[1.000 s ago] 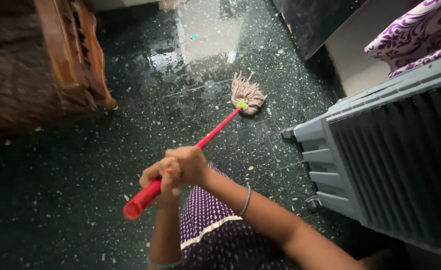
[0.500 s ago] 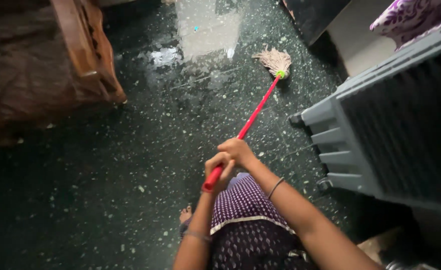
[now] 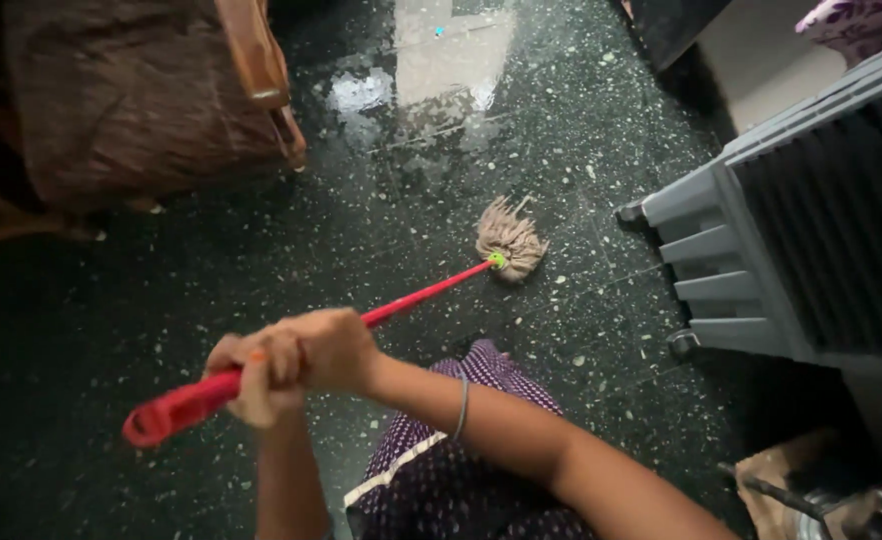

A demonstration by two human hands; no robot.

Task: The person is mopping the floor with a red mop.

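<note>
I hold a red-handled mop (image 3: 416, 297) with both hands. My left hand (image 3: 244, 372) grips the handle near its upper end, and my right hand (image 3: 333, 347) grips it just ahead, touching the left. The beige string mop head (image 3: 509, 238) rests on the dark speckled floor (image 3: 381, 220), a short way ahead of my purple dotted skirt (image 3: 441, 470). The handle slants from lower left up to the mop head at the centre right.
A grey slatted cooler on small wheels (image 3: 801, 230) stands at the right, close to the mop head. A brown wooden chair with a cushion (image 3: 151, 90) sits at the upper left. Wet sheen lies on the floor at the top centre.
The mop head has come back toward me from the far floor near the cooler. My hands have swung left and the handle now lies flatter.
</note>
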